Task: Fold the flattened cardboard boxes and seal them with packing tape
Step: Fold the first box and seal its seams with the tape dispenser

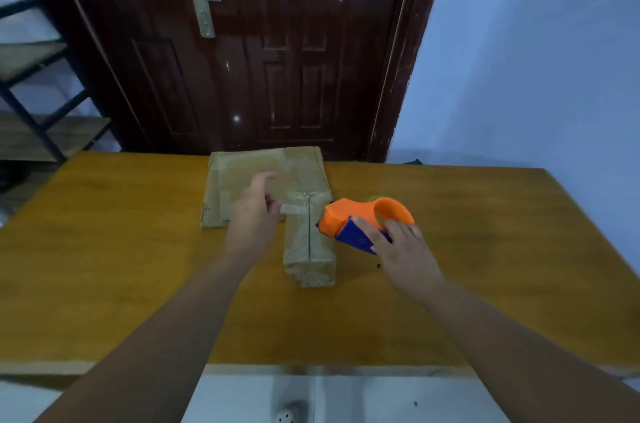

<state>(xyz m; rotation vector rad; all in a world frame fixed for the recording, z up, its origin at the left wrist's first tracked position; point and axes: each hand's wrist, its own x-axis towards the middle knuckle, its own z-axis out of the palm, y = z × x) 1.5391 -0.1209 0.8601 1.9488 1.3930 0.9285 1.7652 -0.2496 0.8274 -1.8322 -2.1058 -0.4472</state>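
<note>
Sealing step in hand: the folded box (310, 249), stood mid-table (104, 249) just before the flattened cardboard (242, 176), is crossed by a tape end (292, 209) seemingly pinched by the left hand (254, 211), while the tape dispenser (360, 220) is gripped by the right hand (405, 256); pressing down and cutting are judged due next.

Head-worn wide-angle view looks forward and down, close over the table (104, 249); facing the door (277, 58).
</note>
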